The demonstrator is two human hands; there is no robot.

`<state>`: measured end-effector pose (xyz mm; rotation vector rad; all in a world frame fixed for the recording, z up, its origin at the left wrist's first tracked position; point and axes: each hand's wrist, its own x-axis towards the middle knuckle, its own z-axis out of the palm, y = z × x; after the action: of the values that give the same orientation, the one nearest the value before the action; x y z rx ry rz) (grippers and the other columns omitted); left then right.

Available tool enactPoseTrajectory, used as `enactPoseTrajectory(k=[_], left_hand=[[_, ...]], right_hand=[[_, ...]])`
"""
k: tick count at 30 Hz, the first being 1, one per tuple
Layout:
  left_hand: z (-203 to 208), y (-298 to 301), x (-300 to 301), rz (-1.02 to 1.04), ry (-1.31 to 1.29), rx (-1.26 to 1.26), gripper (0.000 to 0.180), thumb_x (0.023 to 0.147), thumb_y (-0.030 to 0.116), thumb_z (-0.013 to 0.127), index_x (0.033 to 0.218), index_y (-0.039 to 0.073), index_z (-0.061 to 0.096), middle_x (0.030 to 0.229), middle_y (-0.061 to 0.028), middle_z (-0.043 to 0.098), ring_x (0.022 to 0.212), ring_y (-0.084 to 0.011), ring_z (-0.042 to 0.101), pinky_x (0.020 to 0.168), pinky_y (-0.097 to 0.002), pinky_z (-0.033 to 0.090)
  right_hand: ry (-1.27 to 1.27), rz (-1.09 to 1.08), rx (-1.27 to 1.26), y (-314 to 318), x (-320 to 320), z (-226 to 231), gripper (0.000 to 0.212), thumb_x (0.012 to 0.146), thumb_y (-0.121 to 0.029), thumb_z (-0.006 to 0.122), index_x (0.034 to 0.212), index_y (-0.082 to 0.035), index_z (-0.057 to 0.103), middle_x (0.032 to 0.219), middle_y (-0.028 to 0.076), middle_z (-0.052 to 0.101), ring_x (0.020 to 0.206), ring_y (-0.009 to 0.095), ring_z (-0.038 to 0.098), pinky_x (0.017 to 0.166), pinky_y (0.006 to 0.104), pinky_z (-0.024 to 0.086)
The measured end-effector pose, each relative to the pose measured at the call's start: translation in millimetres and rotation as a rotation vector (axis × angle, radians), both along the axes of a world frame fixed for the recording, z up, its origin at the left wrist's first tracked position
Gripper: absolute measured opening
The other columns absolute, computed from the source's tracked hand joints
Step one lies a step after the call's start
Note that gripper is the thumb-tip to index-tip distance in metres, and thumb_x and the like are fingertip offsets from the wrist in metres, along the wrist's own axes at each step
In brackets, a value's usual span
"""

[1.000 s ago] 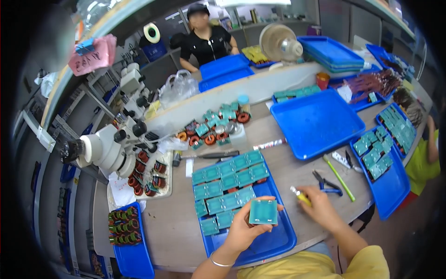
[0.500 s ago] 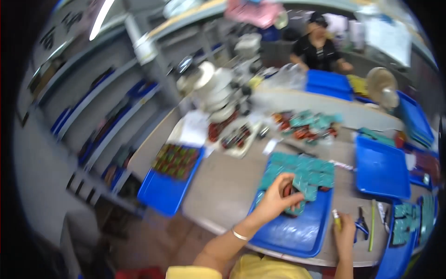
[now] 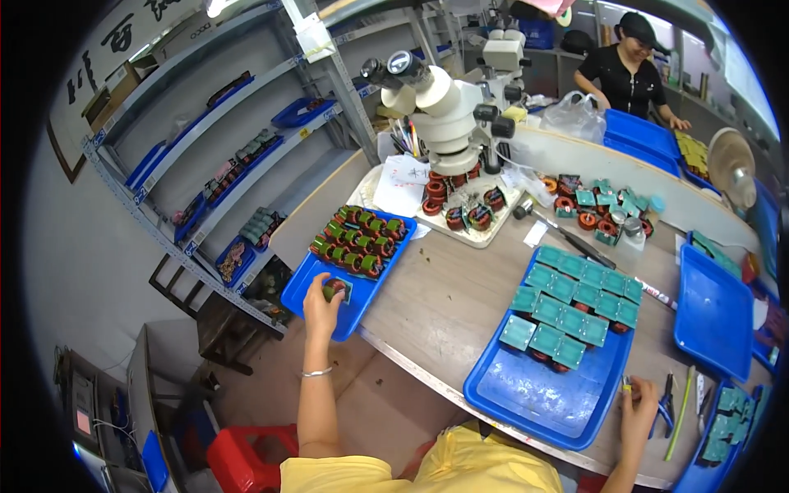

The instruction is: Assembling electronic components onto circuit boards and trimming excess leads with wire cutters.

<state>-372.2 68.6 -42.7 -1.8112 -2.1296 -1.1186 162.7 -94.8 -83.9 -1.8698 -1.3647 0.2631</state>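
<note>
My left hand (image 3: 319, 306) is closed round a wire-wound coil on a small green circuit board (image 3: 334, 289), above the front of the left blue tray (image 3: 330, 323). Behind it in that tray stand rows of similar coils (image 3: 353, 238) with green tops. My right hand (image 3: 638, 408) is at the desk's front right, its fingers round a small yellow tool (image 3: 627, 384), mostly hidden. To its left is a larger blue tray (image 3: 542, 404), where several coil boards (image 3: 567, 304) lie with their teal board sides up.
A white microscope (image 3: 444, 115) stands at the back, with loose coils (image 3: 468, 209) on its base. More coil boards (image 3: 608, 205) are heaped at the back right. Beside my right hand lie blue-handled pliers (image 3: 664, 408) and a green stick (image 3: 680, 415). Another person (image 3: 629, 70) works beyond the partition.
My left hand has moved left with the coil board, from over the larger tray to the left tray. The view has turned left. My right hand stays beside the larger tray with the yellow tool.
</note>
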Motion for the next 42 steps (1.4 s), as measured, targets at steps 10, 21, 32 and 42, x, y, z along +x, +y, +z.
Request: enactPoseTrajectory(k=[10, 21, 32, 42], left_hand=[[-30.3, 50.0, 29.6, 0.025, -0.075, -0.05, 0.034, 0.07, 0.013, 0.071, 0.098, 0.001, 0.057, 0.093, -0.0207, 0.06, 0.089, -0.0345, 0.058, 0.076, -0.0395, 0.046], [1.3, -13.6, 192.0, -0.905, 0.076, -0.243, 0.068, 0.062, 0.023, 0.08, 0.12, 0.004, 0.048, 0.122, -0.0174, 0.044, 0.118, -0.0333, 0.04, 0.099, -0.0403, 0.033], [-43.3, -16.4, 251.8, -0.767, -0.161, -0.209, 0.07, 0.055, 0.014, 0.083, 0.112, 0.001, 0.045, 0.103, -0.0144, 0.046, 0.097, -0.0309, 0.048, 0.084, -0.0379, 0.042], [-40.5, -31.4, 242.6, -0.675, -0.257, -0.013, 0.05, 0.062, 0.004, 0.073, 0.106, -0.002, 0.05, 0.114, -0.0154, 0.046, 0.106, -0.0286, 0.047, 0.091, -0.037, 0.04]], right_hand=[[0.124, -0.049, -0.013, 5.7, 2.5, 1.1, 0.023, 0.073, 0.007, 0.058, 0.095, 0.0, 0.06, 0.084, 0.006, 0.051, 0.062, 0.011, 0.045, 0.057, 0.023, 0.038], [-0.148, -0.23, 0.087, -21.7, 27.4, 5.7, 0.027, 0.066, 0.003, 0.063, 0.092, -0.003, 0.06, 0.094, 0.013, 0.053, 0.094, 0.031, 0.05, 0.082, 0.0364, 0.04], [-0.229, -0.334, 0.125, -36.2, 35.8, -0.2, 0.027, 0.063, -0.004, 0.069, 0.089, -0.007, 0.063, 0.092, 0.008, 0.052, 0.094, 0.027, 0.048, 0.081, 0.0385, 0.035], [-0.202, -0.349, 0.157, -44.1, 35.3, -7.1, 0.026, 0.064, -0.003, 0.068, 0.089, -0.007, 0.064, 0.092, 0.009, 0.052, 0.093, 0.027, 0.048, 0.081, 0.0377, 0.035]])
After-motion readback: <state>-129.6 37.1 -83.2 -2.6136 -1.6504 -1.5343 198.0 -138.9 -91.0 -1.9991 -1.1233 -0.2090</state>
